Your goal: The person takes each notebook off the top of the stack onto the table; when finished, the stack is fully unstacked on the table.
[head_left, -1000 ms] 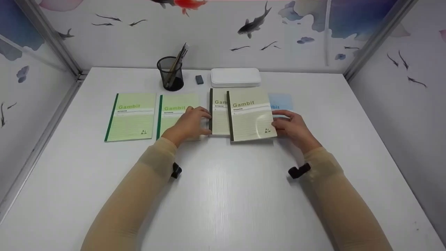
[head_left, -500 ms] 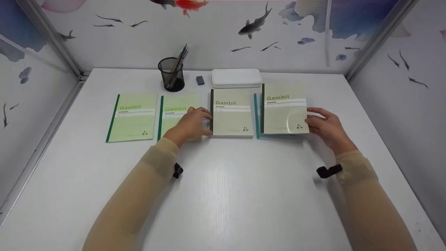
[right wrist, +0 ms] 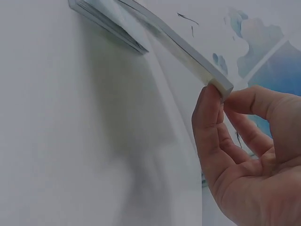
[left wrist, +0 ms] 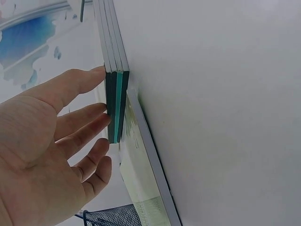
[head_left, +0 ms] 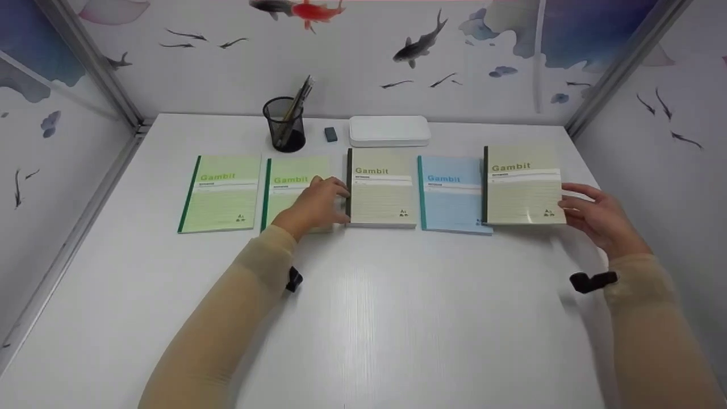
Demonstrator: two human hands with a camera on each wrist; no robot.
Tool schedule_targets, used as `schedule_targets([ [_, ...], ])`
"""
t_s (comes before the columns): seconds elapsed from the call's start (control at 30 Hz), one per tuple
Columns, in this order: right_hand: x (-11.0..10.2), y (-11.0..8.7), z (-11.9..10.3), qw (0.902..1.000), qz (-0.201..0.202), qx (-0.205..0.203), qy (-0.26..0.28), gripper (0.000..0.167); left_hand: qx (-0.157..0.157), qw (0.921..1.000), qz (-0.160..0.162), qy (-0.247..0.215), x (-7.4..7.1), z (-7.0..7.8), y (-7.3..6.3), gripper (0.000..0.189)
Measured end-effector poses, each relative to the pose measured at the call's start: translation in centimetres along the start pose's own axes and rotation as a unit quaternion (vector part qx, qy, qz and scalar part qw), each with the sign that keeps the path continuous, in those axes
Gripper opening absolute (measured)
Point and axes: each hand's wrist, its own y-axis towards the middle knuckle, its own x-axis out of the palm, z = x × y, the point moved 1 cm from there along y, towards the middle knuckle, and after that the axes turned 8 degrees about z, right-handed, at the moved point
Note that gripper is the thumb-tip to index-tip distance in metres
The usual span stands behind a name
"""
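Note:
My right hand (head_left: 605, 218) pinches the right edge of a beige notebook (head_left: 525, 193) between thumb and fingers. The right wrist view shows this notebook raised off the table and tilted, with its shadow below. Its left edge overlaps the right edge of a blue notebook (head_left: 448, 204) in the head view. My left hand (head_left: 312, 207) touches the spine side of another beige notebook (head_left: 381, 199). That one tops a stack of several notebooks (left wrist: 113, 42) with dark and teal spines. Beneath the left hand lies a green notebook (head_left: 281, 201), partly hidden.
Another green notebook (head_left: 218, 199) lies at the far left of the row. Behind the row stand a black mesh pen cup (head_left: 284, 125) with pens, a dark eraser (head_left: 330, 134) and a white case (head_left: 389, 132). Printed walls border the white table (head_left: 363, 318).
My right hand has carried the beige notebook rightward, off the stack and across the blue notebook, which is now mostly uncovered. The left hand has stayed at the stack's spine.

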Motion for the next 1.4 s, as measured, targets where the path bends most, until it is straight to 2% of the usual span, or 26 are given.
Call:
schedule_targets([
  [0.27,-2.5,0.7,0.3,0.9976,-0.008,0.019,-0.067,0.035,-0.008,0.9999,0.005,-0.012,0.1,0.2,-0.2,0.058],
  [0.4,-2.9,0.9,0.7,0.9938,-0.014,0.023,-0.108,0.045,-0.006,0.9999,0.004,-0.008,0.3,0.3,-0.1,0.058],
  [0.5,-2.9,1.1,1.1,0.9846,-0.013,0.014,-0.174,0.057,-0.010,0.9999,0.001,-0.008,0.4,0.4,0.0,0.058],
  [0.63,-2.9,1.4,1.6,0.9659,-0.012,-0.016,-0.258,0.073,-0.020,0.9998,-0.002,-0.008,0.4,0.6,0.0,0.058],
  [0.77,-2.5,1.5,1.8,0.9476,-0.010,-0.044,-0.316,0.071,-0.017,0.9999,0.003,-0.003,0.3,0.5,-0.1,0.057],
  [0.83,-2.2,1.5,1.8,0.9334,-0.008,-0.060,-0.354,0.069,-0.013,0.9999,0.006,-0.003,0.3,0.4,-0.1,0.057],
  [0.97,-1.7,1.5,1.7,0.8982,-0.003,-0.091,-0.430,0.065,0.000,0.9999,0.011,0.002,0.1,0.3,-0.1,0.056],
  [1.07,-1.3,1.5,1.6,0.8794,-0.001,-0.101,-0.465,0.060,0.007,0.9999,0.011,0.006,0.1,0.2,0.0,0.056],
  [1.3,0.2,1.4,1.6,0.8503,0.004,-0.102,-0.516,0.054,-0.004,0.9999,0.009,0.006,0.1,0.3,0.0,0.057],
  [1.4,0.7,1.5,1.2,0.8342,0.011,-0.102,-0.542,0.053,-0.009,0.9999,0.012,0.002,0.0,0.3,0.0,0.057],
])
